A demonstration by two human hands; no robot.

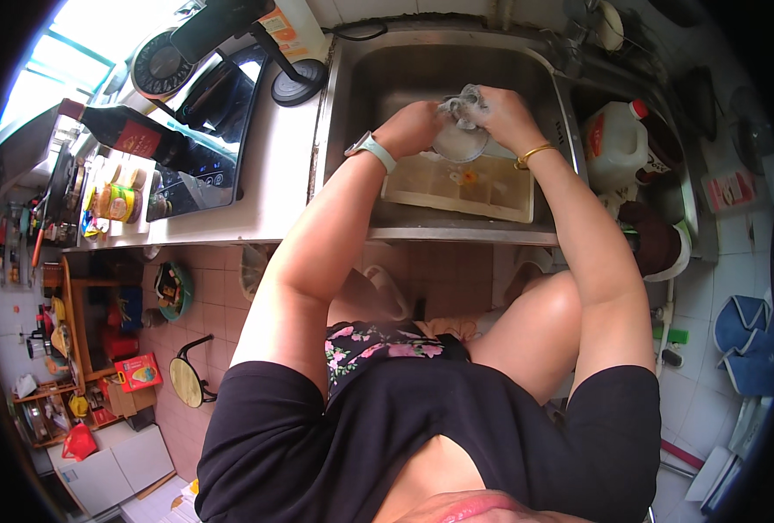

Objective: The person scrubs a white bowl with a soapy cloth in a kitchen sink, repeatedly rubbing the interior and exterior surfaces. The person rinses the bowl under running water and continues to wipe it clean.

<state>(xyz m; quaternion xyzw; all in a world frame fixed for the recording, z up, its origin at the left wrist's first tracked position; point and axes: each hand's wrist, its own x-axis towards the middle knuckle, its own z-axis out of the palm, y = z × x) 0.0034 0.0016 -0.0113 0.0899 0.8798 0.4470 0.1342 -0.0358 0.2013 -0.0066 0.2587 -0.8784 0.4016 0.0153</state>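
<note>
Both my hands are over the stainless steel sink (400, 65). A wet-looking grey cloth (466, 108) is bunched between them. My right hand (508, 119) grips it from the right, and my left hand (414, 128) closes on its left side. Just below the cloth is a small whitish round bowl (462, 145), partly hidden by cloth and fingers; whether a finger touches it I cannot tell. Nearer to me in the sink lies a pale divided tray (508, 195), with small white and orange shapes showing in it.
Left of the sink, the counter (281, 157) carries a round-based stand (298, 82), an induction cooktop (197, 186), a dark bottle (125, 134) and jars (115, 201). A white plastic jug (616, 144) stands in the second basin. A round stool (187, 381) is on the floor.
</note>
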